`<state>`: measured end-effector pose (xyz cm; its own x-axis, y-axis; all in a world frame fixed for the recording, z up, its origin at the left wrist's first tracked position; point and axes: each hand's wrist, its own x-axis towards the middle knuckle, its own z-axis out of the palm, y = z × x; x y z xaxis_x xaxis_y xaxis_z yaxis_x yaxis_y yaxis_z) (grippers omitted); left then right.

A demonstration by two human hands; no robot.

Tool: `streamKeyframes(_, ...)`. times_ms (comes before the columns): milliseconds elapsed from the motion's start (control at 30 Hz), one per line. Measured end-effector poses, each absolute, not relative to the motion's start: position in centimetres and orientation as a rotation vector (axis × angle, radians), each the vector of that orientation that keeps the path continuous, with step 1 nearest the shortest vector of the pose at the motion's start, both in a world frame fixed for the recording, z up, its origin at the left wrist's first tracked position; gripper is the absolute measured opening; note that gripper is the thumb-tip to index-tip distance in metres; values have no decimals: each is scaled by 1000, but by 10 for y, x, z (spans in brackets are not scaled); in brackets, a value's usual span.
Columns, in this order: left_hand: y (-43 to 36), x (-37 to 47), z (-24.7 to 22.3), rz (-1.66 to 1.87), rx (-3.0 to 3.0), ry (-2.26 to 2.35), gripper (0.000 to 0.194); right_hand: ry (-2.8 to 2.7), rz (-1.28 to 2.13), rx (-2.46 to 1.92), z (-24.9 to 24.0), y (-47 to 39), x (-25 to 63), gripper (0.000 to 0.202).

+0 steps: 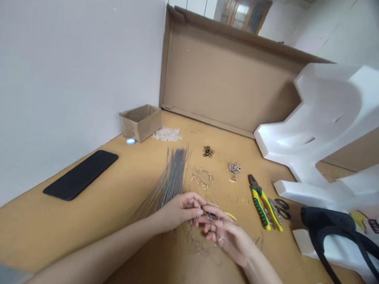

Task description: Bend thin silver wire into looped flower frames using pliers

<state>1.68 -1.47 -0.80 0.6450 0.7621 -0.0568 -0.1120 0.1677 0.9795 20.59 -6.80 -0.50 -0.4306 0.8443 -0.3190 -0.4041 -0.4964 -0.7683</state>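
Close together above the table, my left hand (183, 208) and my right hand (227, 232) both grip a small piece of bent thin wire (209, 217). The left thumb and forefinger pinch its near end, while curled right fingers hold the other side. Its finer detail is too small to make out. A bundle of straight grey wires (174, 175) lies just beyond my left wrist. Wire scraps with small shiny bits (199, 247) are spread below the hands. Farther off sits a loose ring of bent wire pieces (202, 178). Something yellow (231, 215) shows partly behind my right hand.
Yellow-green pliers (263, 202) and black-handled scissors (282, 207) lie right. Behind are black rings (208, 151), a silvery pile (234, 167), clear beads (168, 134) and a cardboard box (141, 122). A black phone (81, 174) lies left; white foam (326, 116) stands right.
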Motion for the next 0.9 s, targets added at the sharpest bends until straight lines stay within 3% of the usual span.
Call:
streamKeyframes(133, -12, 16, -10, 630, 1272, 732, 28, -806, 1801, -1052, -10, -63, 209, 27)
streamKeyframes(400, -11, 17, -18, 598, 1275, 779, 27, -1080, 1506, -1239, -16, -59, 211, 33)
streamKeyframes(900, -9, 15, -13, 678, 1213, 791, 25, -1099, 1596, -1142, -17, -61, 210, 38)
